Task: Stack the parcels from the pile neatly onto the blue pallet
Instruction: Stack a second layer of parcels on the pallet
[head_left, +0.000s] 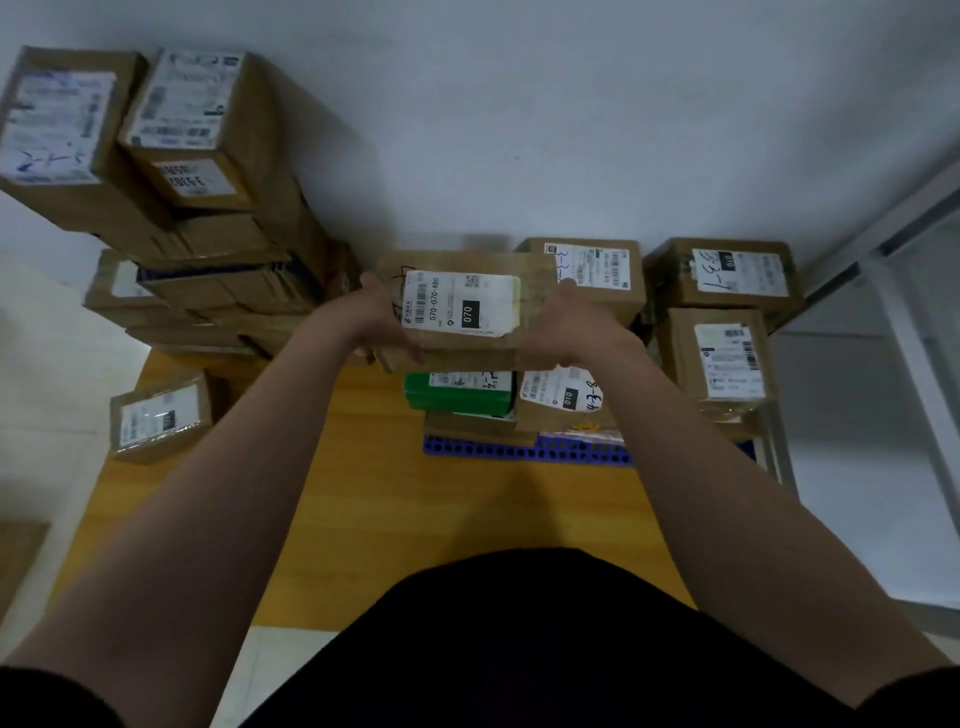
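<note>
Looks roughly half done. Far left, a tall pile of parcels (208, 208) yet to move, plus a lone parcel (158, 415) nearer. Centre: left hand (379, 322) gripping one end of the 070-labelled parcel (462, 306), right hand (566, 327) the other, arms outstretched, above a green box (457, 395). Right, several stacked parcels (722, 275) already on the blue pallet (524, 452).

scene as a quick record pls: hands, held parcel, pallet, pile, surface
held: parcel with 070 label
left hand: grips parcel's left end
right hand: grips parcel's right end
parcel position: over a green box; contact unclear
pallet: blue, several boxes already on it
pile: brown boxes stacked at left
surface: wooden table
</note>
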